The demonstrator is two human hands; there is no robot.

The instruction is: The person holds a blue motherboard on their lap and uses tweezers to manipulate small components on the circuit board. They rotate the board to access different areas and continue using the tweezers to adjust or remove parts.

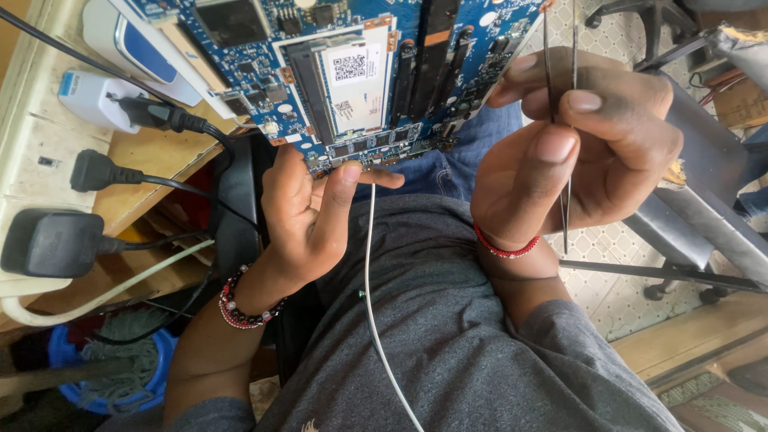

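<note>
Right hand (pixel 580 136) pinches metal tweezers (pixel 565 112); left hand (pixel 308 212) fingers (pixel 340 188) grip blue circuit board (pixel 352 72) by its lower edge, off the bench (pixel 152 156). Risk: board slips, tweezer tips scrape components.

Wooden bench (pixel 152 156) at left, its surface worn and light brown. A cream power strip (pixel 28 132) lies along the edge — three plugs seated in it: a white adapter (pixel 92 98) with black cord, a small black plug (pixel 92 170), a larger black plug (pixel 48 242). A white-and-blue flat device (pixel 132 40) rests beside them.
</note>
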